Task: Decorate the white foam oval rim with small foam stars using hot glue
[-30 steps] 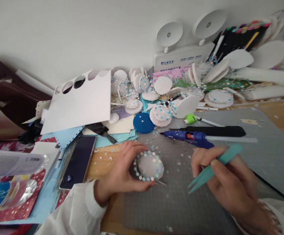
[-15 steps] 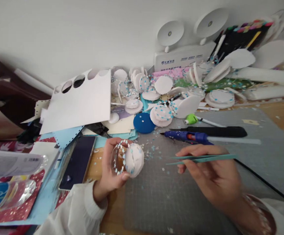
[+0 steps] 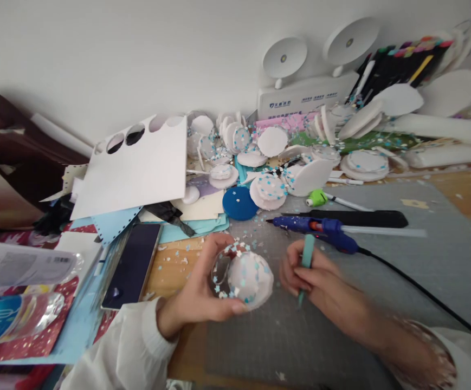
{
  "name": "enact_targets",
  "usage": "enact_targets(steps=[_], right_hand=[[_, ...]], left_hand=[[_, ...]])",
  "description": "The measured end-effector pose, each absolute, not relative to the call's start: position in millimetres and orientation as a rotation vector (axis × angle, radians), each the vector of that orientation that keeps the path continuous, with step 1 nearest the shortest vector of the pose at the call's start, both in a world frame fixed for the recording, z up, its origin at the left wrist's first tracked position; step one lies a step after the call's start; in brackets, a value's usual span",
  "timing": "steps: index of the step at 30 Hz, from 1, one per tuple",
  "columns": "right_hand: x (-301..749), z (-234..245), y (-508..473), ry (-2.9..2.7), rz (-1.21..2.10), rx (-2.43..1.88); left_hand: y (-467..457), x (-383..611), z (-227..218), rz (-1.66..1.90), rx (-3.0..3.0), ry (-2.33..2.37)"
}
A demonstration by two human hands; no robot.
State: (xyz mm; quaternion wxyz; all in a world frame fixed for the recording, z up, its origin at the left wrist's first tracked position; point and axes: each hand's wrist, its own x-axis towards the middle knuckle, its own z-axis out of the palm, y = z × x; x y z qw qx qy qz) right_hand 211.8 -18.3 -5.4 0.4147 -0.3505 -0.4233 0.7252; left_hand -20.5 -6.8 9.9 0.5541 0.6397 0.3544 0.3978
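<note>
My left hand [image 3: 194, 298] grips a clear round plastic cup-like piece [image 3: 220, 265] with a white disc [image 3: 255, 279] on its right side. Small white and blue star-shaped sequins cling around its rim and over the disc. To the right, my right hand [image 3: 320, 281] is closed on teal tweezers [image 3: 307, 253], now nearly upright, their tips pointing down and blurred. A grey cutting mat [image 3: 255, 352] lies under both hands. Loose star sequins [image 3: 182, 250] are scattered on the wood and mat near my left hand.
A blue glue gun [image 3: 328, 227] and a black tool [image 3: 373, 218] lie beyond my right hand, its cord running right. A blue lid [image 3: 240, 203], decorated white discs [image 3: 268, 189] and a white board [image 3: 137, 168] crowd the back. A phone [image 3: 131, 265] and bottle [image 3: 11, 319] are left.
My left hand has moved right with the cup-like piece, turning the disc more toward me. My right hand has swung the tweezers from lying level to nearly upright and moved slightly left.
</note>
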Motion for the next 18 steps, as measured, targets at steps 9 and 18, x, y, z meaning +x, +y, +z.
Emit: enact_targets(steps=[9,18], right_hand=[[211.3,5.6,-22.8,-1.221,1.985,-0.845],[211.6,9.7,-17.9,-1.109,1.857,-0.870]], left_hand=[[-23.9,4.5,31.4,0.888,1.558,0.965],[-42.2,37.3,38.4,0.928,1.032,1.057]])
